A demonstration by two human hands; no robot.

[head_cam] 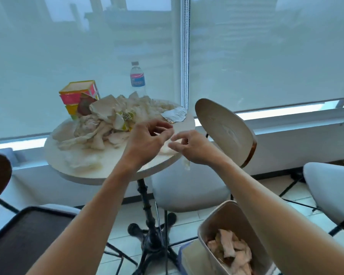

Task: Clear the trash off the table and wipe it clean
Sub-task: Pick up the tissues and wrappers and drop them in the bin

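Head view, item in hand: a pale tissue scrap point(170, 146) at the near right edge of the round table point(83, 171). Our left hand point(147, 137) and right hand point(189, 146) both curl their fingers over it; they seem to pinch it, though whether either has truly closed on the paper we cannot tell. We judge it weightless, limp and easily torn, best gathered at a bunched fold rather than a loose corner. Next outward: a foil wrapper point(175, 115) near the far right rim, thin and crinkly, liftable by any edge. Centre: a heap of crumpled napkins point(99, 126), soft, compressible, likely to shed pieces. Behind it: a bright carton point(78, 94), stiff, and a capped water bottle point(137, 80), smooth and possibly heavier. Below right: the waste bin point(216, 225), already holding paper.
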